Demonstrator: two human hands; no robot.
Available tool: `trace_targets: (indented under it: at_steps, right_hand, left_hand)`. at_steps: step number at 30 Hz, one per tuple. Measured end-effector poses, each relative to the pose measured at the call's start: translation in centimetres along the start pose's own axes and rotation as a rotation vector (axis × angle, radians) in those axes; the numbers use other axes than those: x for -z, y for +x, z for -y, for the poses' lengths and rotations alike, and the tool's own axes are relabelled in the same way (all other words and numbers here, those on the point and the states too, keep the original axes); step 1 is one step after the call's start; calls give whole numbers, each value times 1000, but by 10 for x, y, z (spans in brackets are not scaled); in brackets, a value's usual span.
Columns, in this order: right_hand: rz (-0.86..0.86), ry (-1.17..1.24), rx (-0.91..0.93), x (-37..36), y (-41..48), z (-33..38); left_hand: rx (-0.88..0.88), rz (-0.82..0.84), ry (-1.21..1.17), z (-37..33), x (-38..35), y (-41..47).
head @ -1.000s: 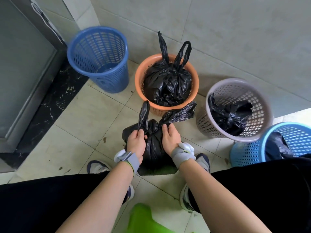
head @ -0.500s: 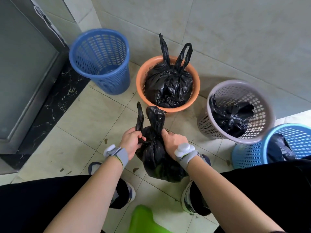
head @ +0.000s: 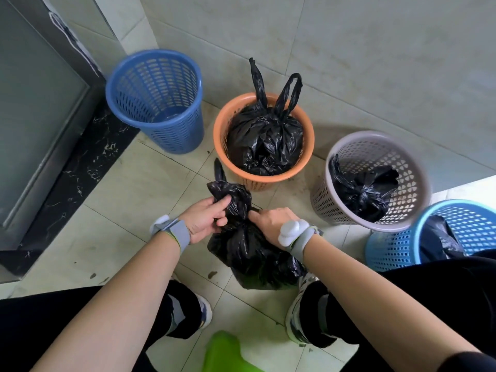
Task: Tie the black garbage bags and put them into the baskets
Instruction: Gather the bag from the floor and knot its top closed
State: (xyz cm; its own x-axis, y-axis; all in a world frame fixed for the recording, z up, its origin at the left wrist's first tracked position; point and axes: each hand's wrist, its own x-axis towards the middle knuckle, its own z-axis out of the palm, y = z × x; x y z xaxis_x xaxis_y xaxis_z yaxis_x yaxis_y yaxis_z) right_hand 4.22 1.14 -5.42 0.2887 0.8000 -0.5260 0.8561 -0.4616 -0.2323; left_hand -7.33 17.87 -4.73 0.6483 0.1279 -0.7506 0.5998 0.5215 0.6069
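A black garbage bag (head: pixel 249 253) sits on the tiled floor between my feet. My left hand (head: pixel 206 216) grips the bunched handles at its top. My right hand (head: pixel 271 224) pinches the bag's neck from the right. A dark blue basket (head: pixel 155 103) stands empty at the back left. The orange basket (head: pixel 222 149) holds a tied black bag (head: pixel 265 140) with its handles sticking up. A grey basket (head: pixel 330 194) and a light blue basket (head: pixel 389 248) on the right each hold a black bag.
A tiled wall (head: pixel 349 49) runs behind the baskets. A dark metal door (head: pixel 35 108) with a black marble sill is on the left. A green object (head: pixel 225 353) lies at the bottom between my legs. My shoes flank the bag.
The bag's two handles were spread apart a second ago. They are now gathered together over the neck, with my left hand clutching them and my right hand shifted to the neck.
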Motion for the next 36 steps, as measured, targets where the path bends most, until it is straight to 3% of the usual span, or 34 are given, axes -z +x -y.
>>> trace_targets:
  at_steps: [4,7,12,16,18,21,28,33,36]
  right_hand:
    - [-127,482,-176,-7,1,-7]
    - [-88,621,-137,-7,1,-3]
    - [-167,461,-77,-7,-1,3]
    - [-94,247,-65,1,-4,8]
    - [-48,158,-20,7,-6,12]
    - [-41,58,38,8,-6,19]
    - [-107,221,-38,-2,-5,6]
    - [5,492,-125,-3,-7,-5]
    - [114,1084,-291,11,-8,-1]
  left_hand:
    - [-50,-29,-247,3,5,4]
    - [-97,-69,-423,7,4,9]
    - [-33,-35,-473,2,6,0]
    - [36,42,-23,3,11,-11]
    - [65,77,80,1,7,-15]
    - [91,-28,136,-9,-2,-20]
    - [102,61,-439,-4,11,-14]
    - [59,164,-492,3,12,-18]
    - [-13,69,-360,7,6,-18]
